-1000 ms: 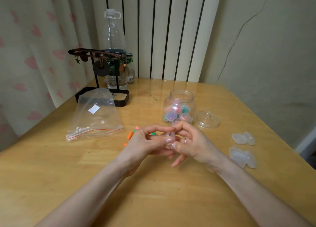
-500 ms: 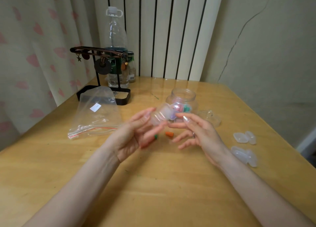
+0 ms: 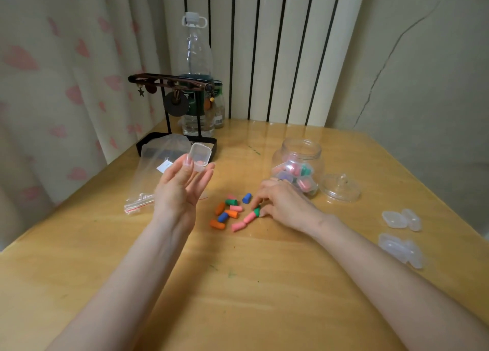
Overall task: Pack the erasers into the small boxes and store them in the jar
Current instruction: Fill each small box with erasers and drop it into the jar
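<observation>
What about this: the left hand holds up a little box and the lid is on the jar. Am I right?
Not quite. The left hand does hold up a little box, but the lid is not on the jar: it lies on the table beside it. The head view shows it.

Erasers [image 3: 232,214] are lying loose in a little heap mid-table: orange, blue, pink and green stubs, all on their sides. The right hand [image 3: 283,202] is pinching a green eraser [image 3: 256,210] at the heap's right end. The left hand [image 3: 182,189] is holding a clear box [image 3: 200,156] up at its fingertips, open, with something pink inside. The jar [image 3: 300,149] is standing upright and lidless toward the far right corner, with filled boxes piled inside. Spare boxes [image 3: 401,219] are lying by the right edge.
</observation>
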`<state>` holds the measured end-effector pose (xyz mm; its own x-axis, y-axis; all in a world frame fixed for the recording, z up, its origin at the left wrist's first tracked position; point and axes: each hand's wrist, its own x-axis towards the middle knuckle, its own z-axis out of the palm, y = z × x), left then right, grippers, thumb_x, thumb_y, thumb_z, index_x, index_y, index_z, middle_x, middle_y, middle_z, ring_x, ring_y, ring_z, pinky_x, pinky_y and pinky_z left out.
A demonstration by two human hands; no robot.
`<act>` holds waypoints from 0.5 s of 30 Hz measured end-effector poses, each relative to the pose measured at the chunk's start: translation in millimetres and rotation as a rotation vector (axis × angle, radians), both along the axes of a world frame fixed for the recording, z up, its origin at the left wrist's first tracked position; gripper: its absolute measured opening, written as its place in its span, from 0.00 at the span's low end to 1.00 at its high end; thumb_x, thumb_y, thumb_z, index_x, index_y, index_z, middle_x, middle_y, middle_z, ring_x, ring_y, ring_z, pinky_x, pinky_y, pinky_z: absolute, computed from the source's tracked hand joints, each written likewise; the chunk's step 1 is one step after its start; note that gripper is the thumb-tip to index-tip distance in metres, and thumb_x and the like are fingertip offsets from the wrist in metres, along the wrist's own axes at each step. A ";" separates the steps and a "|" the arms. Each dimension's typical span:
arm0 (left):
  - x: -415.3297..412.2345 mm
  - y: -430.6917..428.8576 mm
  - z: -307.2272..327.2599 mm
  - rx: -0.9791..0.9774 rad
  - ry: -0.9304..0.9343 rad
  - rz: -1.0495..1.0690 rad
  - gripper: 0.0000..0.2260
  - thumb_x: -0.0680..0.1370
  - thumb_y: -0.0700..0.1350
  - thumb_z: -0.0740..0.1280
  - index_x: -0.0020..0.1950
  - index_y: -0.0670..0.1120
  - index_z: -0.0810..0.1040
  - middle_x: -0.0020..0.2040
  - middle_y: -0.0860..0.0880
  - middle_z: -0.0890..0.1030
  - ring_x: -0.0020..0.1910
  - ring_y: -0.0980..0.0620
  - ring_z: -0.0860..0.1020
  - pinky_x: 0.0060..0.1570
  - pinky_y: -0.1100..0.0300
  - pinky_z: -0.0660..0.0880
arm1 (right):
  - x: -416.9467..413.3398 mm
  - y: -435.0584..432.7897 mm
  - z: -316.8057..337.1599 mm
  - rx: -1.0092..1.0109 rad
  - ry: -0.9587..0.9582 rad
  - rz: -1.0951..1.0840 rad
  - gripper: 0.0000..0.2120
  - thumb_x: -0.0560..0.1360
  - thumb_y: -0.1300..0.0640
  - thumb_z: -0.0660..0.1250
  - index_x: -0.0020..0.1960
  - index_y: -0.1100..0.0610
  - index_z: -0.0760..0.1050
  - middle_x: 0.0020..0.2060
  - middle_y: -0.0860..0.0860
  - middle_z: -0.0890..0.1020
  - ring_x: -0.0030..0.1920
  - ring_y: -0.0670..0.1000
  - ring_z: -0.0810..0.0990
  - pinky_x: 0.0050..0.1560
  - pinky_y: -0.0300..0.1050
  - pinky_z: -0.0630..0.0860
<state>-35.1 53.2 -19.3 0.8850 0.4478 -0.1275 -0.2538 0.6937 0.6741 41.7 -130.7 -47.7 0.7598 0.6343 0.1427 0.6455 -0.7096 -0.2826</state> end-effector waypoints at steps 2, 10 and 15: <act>0.3 -0.3 -0.4 -0.011 0.007 -0.001 0.11 0.78 0.38 0.64 0.60 0.39 0.73 0.61 0.35 0.76 0.49 0.42 0.83 0.50 0.56 0.80 | 3.2 -1.2 5.2 0.043 -0.003 -0.041 0.04 0.70 0.58 0.72 0.44 0.52 0.80 0.43 0.46 0.77 0.49 0.47 0.73 0.52 0.46 0.73; 2.1 -2.8 -5.3 0.021 -0.012 -0.040 0.14 0.79 0.37 0.61 0.65 0.37 0.71 0.60 0.35 0.77 0.48 0.44 0.83 0.48 0.58 0.80 | -11.1 56.4 21.0 0.102 0.034 -0.151 0.05 0.72 0.55 0.70 0.45 0.50 0.74 0.45 0.49 0.81 0.44 0.51 0.78 0.45 0.44 0.73; 2.4 -2.9 -5.5 0.032 -0.036 -0.102 0.13 0.79 0.38 0.62 0.64 0.40 0.72 0.59 0.37 0.78 0.45 0.47 0.84 0.44 0.62 0.81 | -18.1 68.8 20.5 -0.074 -0.126 -0.171 0.08 0.73 0.59 0.65 0.53 0.55 0.73 0.51 0.54 0.80 0.52 0.57 0.76 0.45 0.43 0.62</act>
